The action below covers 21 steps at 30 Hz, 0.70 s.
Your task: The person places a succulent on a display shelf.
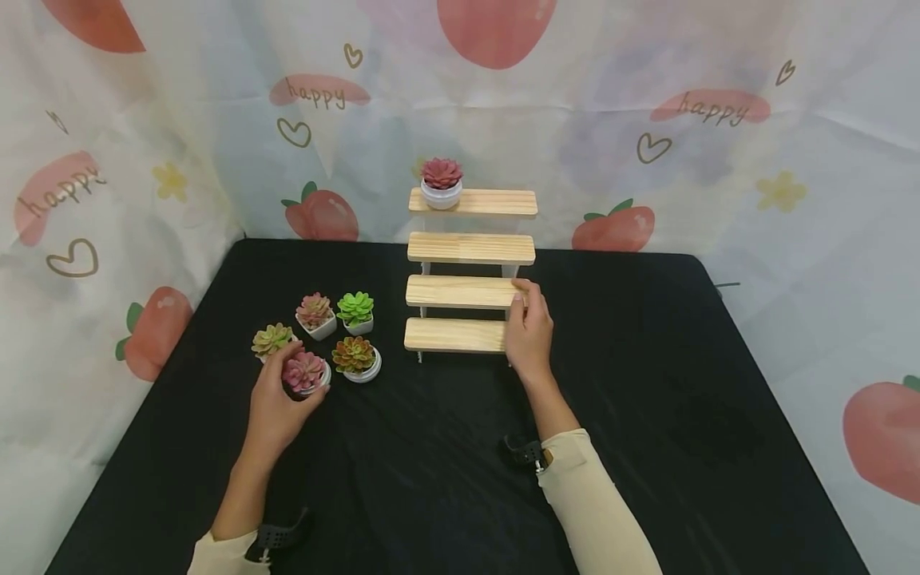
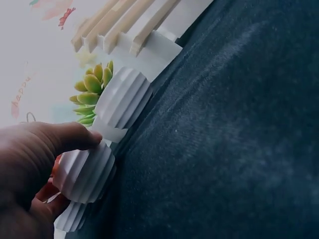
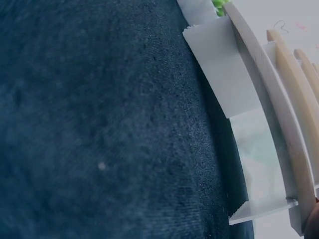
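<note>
My left hand (image 1: 279,399) holds a white pot with a pink succulent (image 1: 305,373), thumb on its near right side and fingers across its far left. The left wrist view shows the thumb against the ridged white pot (image 2: 85,172). My right hand (image 1: 530,329) grips the right end of a four-step wooden display stand (image 1: 460,292), thumb and fingers around the second step from the bottom. In the right wrist view only a bit of that hand shows beside the stand (image 3: 279,124). A red-pink succulent (image 1: 442,182) sits at the left of the top step.
Around the left hand stand a yellow-green succulent (image 1: 271,340), a brownish-pink one (image 1: 315,311), a bright green one (image 1: 356,310) and an orange-green one (image 1: 354,356). A black cloth (image 1: 446,471) covers the table. A printed curtain (image 1: 575,144) hangs behind.
</note>
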Each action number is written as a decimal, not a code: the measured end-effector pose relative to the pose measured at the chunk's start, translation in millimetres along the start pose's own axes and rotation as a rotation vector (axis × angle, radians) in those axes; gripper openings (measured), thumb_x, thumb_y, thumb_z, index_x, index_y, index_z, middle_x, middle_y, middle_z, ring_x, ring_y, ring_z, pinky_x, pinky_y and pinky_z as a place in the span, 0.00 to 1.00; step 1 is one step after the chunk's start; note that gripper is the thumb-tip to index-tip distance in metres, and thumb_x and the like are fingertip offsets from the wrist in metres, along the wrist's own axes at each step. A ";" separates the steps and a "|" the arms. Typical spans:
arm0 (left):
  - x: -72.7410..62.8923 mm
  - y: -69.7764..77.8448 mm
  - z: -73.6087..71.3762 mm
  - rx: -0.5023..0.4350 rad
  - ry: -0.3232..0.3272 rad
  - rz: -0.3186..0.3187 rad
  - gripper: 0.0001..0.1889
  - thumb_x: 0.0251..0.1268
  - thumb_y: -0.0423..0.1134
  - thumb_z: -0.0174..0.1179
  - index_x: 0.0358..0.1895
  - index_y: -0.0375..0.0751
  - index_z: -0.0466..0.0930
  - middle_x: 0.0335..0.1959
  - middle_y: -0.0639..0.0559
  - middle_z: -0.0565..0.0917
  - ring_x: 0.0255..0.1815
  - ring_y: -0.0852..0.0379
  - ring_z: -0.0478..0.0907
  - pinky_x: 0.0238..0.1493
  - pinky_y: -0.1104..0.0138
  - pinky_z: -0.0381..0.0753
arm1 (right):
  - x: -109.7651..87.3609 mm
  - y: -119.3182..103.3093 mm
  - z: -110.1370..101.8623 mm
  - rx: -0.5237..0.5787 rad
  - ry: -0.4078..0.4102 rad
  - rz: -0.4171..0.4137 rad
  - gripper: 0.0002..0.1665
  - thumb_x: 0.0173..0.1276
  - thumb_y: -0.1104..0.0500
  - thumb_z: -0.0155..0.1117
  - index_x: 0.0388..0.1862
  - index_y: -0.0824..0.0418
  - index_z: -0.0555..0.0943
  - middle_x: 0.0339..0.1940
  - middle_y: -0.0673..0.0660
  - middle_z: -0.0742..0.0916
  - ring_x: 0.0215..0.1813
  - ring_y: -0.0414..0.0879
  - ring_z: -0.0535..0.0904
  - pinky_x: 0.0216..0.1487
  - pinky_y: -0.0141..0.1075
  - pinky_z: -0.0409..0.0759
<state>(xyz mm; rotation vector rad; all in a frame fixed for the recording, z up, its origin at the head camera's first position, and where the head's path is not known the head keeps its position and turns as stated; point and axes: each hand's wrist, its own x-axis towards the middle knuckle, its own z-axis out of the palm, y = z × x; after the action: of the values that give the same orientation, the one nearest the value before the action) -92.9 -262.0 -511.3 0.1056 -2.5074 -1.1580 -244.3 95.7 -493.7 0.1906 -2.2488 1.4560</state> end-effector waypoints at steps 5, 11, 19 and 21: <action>-4.3 -2.1 -2.9 0.006 -0.032 -0.047 0.46 0.51 0.27 0.79 0.74 0.33 0.63 0.66 0.32 0.73 0.65 0.35 0.71 0.67 0.38 0.67 | -1.3 -0.4 1.0 0.010 0.000 -0.008 0.19 0.86 0.59 0.46 0.65 0.61 0.78 0.41 0.63 0.79 0.29 0.54 0.68 0.34 0.46 0.68; -3.9 -2.8 -2.6 -0.010 -0.051 -0.099 0.47 0.54 0.28 0.78 0.76 0.34 0.60 0.66 0.31 0.72 0.66 0.35 0.71 0.68 0.40 0.67 | 1.0 1.4 0.3 0.017 0.003 -0.015 0.19 0.85 0.59 0.45 0.65 0.61 0.78 0.42 0.63 0.79 0.29 0.54 0.68 0.35 0.46 0.67; -4.2 -3.6 0.6 -0.055 -0.050 -0.138 0.45 0.55 0.26 0.77 0.74 0.30 0.60 0.69 0.29 0.70 0.71 0.35 0.69 0.69 0.44 0.68 | 2.0 3.6 1.3 0.015 -0.011 -0.004 0.19 0.86 0.58 0.45 0.66 0.61 0.77 0.51 0.65 0.81 0.35 0.56 0.71 0.39 0.46 0.69; -4.5 -4.2 0.9 -0.060 -0.047 -0.148 0.44 0.55 0.26 0.77 0.73 0.29 0.61 0.69 0.29 0.70 0.71 0.35 0.69 0.69 0.45 0.68 | 1.7 3.4 1.7 0.015 -0.007 -0.007 0.19 0.86 0.58 0.45 0.66 0.61 0.77 0.50 0.65 0.81 0.34 0.56 0.71 0.38 0.47 0.69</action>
<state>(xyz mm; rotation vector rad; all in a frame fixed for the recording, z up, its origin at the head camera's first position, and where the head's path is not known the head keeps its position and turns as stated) -89.4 -263.1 -516.4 0.2543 -2.5388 -1.3075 -247.4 95.9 -496.4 0.2088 -2.2413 1.4715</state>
